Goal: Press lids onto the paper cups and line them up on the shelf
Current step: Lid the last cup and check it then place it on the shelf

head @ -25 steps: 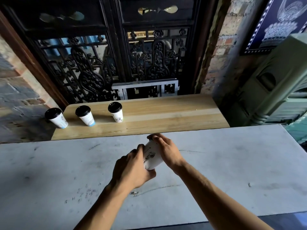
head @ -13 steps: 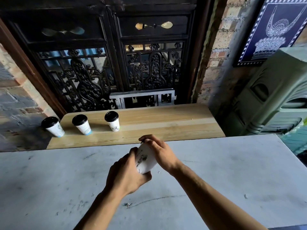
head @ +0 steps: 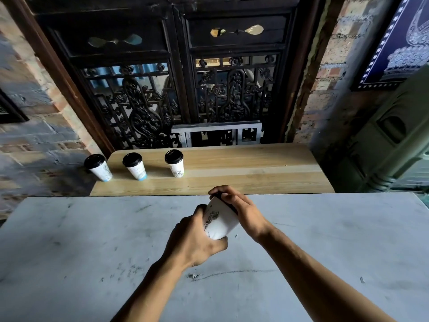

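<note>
Hands (head: 197,240) (head: 241,210) still grip tilted cup (head: 219,223), lid (head: 226,202) pressed on.

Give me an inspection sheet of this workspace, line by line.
Surface: grey counter, scuffed and marked; wooden shelf beyond it.
Job's things: three lidded cups upright in a row on the shelf's left end, the leftmost at its edge; a fourth paper cup held tilted above the counter, black lid at its top.
Clutter: nothing seen beyond small specks.
Hands: left hand wraps the cup's lower body; right hand covers the lid.
Cables: nothing seen.
Surroundings: dark carved door panels, brick walls, green moulded unit, framed blue picture.
</note>
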`<state>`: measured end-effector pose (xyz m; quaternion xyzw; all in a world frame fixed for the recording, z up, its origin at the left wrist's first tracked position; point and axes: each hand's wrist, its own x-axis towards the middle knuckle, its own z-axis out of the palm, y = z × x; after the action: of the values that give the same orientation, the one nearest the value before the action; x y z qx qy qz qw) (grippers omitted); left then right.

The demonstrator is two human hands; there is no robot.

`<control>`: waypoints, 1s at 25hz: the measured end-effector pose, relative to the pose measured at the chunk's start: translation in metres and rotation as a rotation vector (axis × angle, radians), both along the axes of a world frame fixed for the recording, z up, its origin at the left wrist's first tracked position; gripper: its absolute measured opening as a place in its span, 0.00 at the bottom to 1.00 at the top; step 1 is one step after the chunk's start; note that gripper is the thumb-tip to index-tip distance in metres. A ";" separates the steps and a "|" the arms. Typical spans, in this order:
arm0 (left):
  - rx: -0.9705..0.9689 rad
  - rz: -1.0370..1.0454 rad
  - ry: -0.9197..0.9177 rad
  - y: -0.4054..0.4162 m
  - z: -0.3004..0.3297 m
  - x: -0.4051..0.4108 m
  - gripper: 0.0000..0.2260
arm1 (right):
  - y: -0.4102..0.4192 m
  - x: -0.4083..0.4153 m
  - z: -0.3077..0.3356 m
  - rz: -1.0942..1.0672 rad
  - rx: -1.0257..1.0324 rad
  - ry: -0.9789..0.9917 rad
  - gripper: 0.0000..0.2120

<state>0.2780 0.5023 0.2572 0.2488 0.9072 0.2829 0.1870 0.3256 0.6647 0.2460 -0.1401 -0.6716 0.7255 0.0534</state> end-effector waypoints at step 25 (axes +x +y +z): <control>-0.333 -0.169 0.477 0.013 -0.001 0.026 0.32 | 0.008 0.011 -0.028 -0.041 -0.132 -0.104 0.20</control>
<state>0.3037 0.5154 0.2561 0.3489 0.9355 0.0475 0.0298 0.3364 0.6722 0.2182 -0.1946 -0.6212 0.7587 0.0238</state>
